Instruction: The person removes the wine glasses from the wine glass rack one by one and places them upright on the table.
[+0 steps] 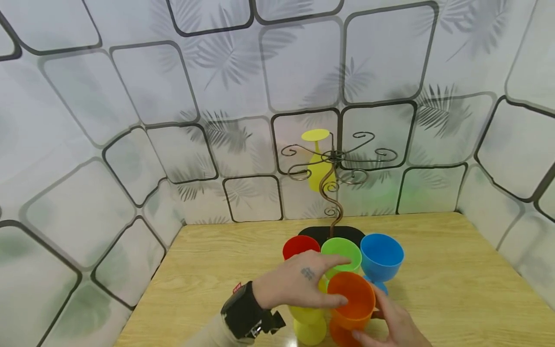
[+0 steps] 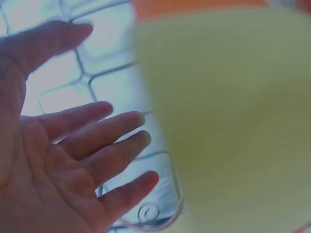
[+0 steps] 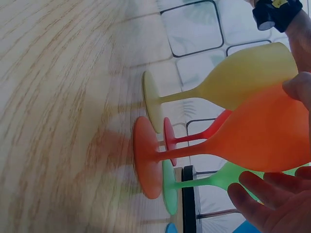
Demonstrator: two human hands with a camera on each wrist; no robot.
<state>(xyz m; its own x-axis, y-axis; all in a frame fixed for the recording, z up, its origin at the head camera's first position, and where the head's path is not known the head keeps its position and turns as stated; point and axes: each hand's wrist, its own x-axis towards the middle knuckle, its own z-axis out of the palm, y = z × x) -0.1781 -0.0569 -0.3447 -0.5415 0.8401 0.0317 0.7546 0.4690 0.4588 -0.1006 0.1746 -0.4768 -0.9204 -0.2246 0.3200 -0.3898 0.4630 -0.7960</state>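
Observation:
Several plastic goblets stand grouped on the wooden table. The orange goblet (image 1: 353,306) is nearest, upright, its foot at the tabletop in the right wrist view. My right hand (image 1: 392,323) holds its bowl, thumb (image 3: 297,90) on one side and fingers (image 3: 265,191) on the other. My left hand (image 1: 299,279), fingers apart, reaches over the yellow goblet (image 3: 252,73) toward the orange rim. In the left wrist view its palm faces the yellow bowl (image 2: 233,121) with a gap between. Behind are a red goblet (image 1: 299,245), a green goblet (image 1: 340,248) and a blue goblet (image 1: 381,258).
A curled metal stand (image 1: 334,202) on a black base (image 1: 312,232) rises behind the goblets, its scrolled arms spreading outward. A second yellow goblet (image 1: 320,176) hangs upside down from its left side. Patterned cloth walls (image 1: 243,140) close off the table's back and sides.

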